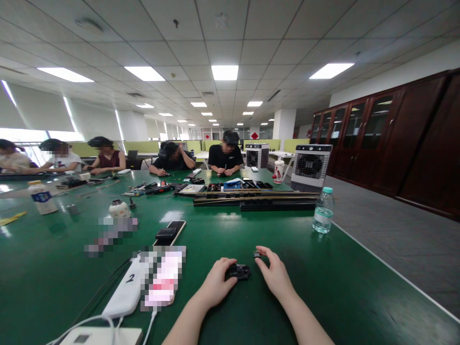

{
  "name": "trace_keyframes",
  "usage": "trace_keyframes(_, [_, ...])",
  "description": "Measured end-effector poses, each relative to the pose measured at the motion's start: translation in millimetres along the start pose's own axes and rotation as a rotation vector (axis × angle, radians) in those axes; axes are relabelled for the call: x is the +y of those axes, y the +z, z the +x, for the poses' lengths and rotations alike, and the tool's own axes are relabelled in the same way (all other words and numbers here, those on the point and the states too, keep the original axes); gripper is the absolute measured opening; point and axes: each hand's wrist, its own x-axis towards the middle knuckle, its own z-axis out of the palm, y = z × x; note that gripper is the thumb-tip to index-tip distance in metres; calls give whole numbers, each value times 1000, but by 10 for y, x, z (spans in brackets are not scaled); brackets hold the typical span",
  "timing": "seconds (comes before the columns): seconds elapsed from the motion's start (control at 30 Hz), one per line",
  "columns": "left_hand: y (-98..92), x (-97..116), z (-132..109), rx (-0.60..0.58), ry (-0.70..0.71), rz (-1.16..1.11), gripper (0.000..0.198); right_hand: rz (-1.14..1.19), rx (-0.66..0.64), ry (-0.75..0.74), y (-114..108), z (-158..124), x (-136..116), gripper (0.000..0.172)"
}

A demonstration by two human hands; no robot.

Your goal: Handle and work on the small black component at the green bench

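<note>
Left hand (216, 283) half hides black part (240, 272); right hand (275, 276) pinches bit (256, 254).

My L hand (216, 283) grips a black part (238, 272), low over the green table (323, 287). My R hand (276, 277) pinches a small black piece (256, 254) just beside it. White power bank (125, 293) near, L side; water bottle (323, 211) well apart, R edge.

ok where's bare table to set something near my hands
Bare green tabletop right of the right hand, before the clear plastic water bottle; between the small black part and the long black rails. Crowded left of the left hand: white power bank, white cables.
</note>
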Motion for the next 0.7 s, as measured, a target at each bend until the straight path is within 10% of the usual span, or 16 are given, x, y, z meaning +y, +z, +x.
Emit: trace_keyframes(0.7, [8, -32, 4, 9, 23, -9, 45, -8, -298, -86, 67, -117, -263, 21])
